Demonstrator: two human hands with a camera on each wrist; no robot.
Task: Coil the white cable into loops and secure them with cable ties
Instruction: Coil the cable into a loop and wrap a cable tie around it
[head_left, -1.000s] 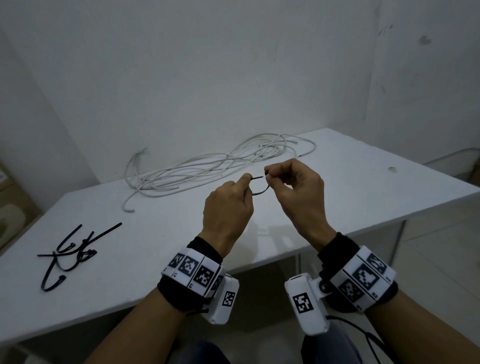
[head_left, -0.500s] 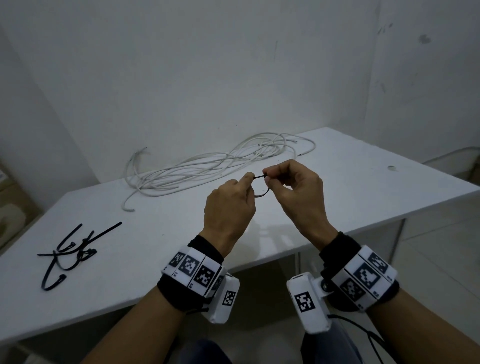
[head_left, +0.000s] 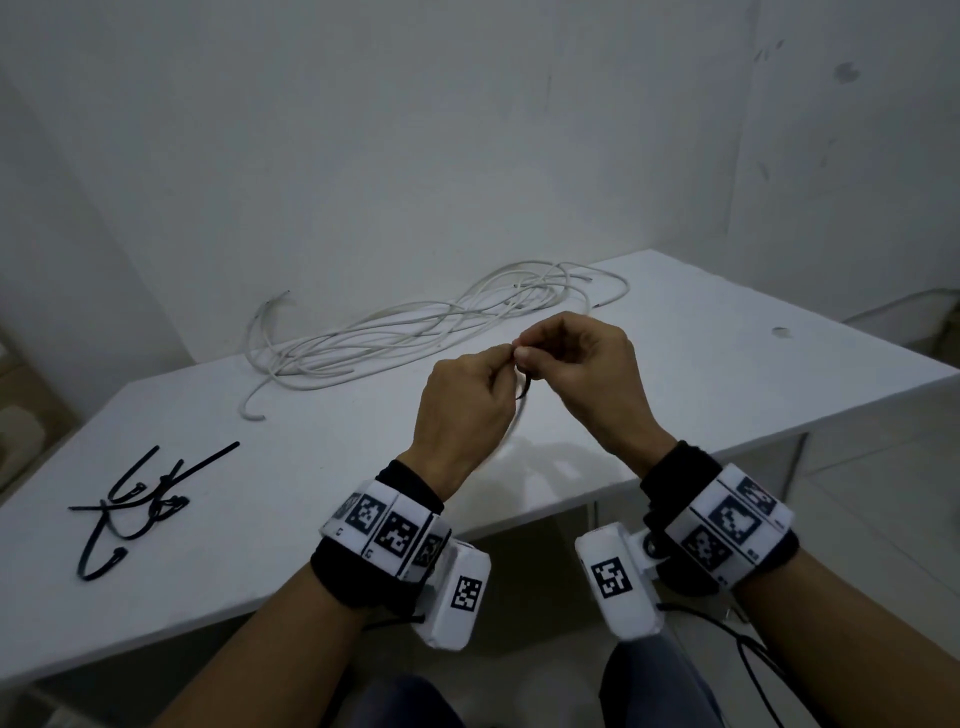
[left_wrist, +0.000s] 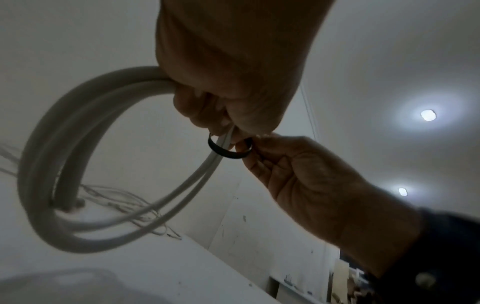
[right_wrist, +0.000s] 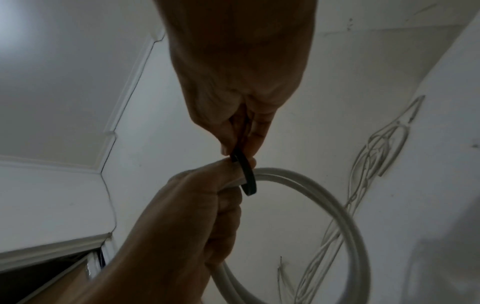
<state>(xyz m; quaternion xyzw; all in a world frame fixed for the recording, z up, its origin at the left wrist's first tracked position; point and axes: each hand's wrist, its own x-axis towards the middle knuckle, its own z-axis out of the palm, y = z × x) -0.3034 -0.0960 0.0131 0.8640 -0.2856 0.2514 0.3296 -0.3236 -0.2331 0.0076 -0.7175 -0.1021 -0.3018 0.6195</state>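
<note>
A small coil of white cable (left_wrist: 64, 164) hangs from my left hand (head_left: 501, 358), which grips it in a fist above the table's front edge. Around the gripped strands runs a black cable tie (left_wrist: 228, 153), bent into a small loop. My right hand (head_left: 522, 353) pinches that tie (right_wrist: 246, 176) between thumb and forefinger, fingertip to fingertip with the left hand (right_wrist: 194, 216). In the head view the tie (head_left: 524, 387) shows only as a short dark arc between the hands, and most of the coil (head_left: 514, 426) is hidden behind the left hand.
A loose tangle of white cable (head_left: 415, 332) lies along the far side of the white table (head_left: 311, 467), near the wall. Several spare black cable ties (head_left: 135, 499) lie at the table's left. The table's near edge runs below my wrists.
The hands have closed together until the fingertips meet, and have shifted slightly up and away. The visible loop of black tie between them has shrunk.
</note>
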